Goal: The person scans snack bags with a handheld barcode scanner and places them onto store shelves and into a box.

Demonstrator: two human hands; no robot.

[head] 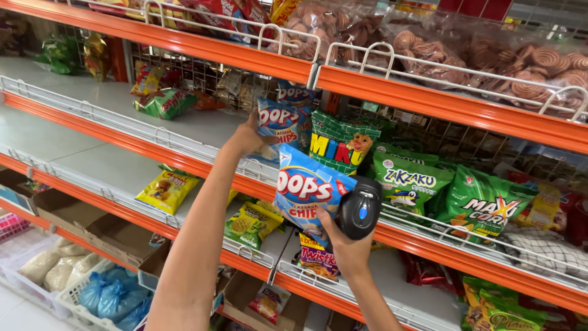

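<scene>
Left hand (248, 136) reaches to blue chip bag (277, 122) on shelf (202, 125), fingers touching, not clenched. Right hand (348, 244) grasps scanner (360, 208) plus second bag (306, 190) at 5 o'clock. Second bag not yet shelved.

Colours and patterns on a shop shelf. The shelf edges (429, 101) are orange, their wire rails (153, 132) white. The snack bag (306, 193) beside the black scanner (359, 208), which has a blue button, is blue and white with red lettering. The bag behind it (339, 144) is green with a brick pattern and yellow letters. Bags to the right (484, 205) are green. A lower packet (166, 191) is yellow. Brown spiral biscuits (539, 67) fill the clear top bags.
</scene>
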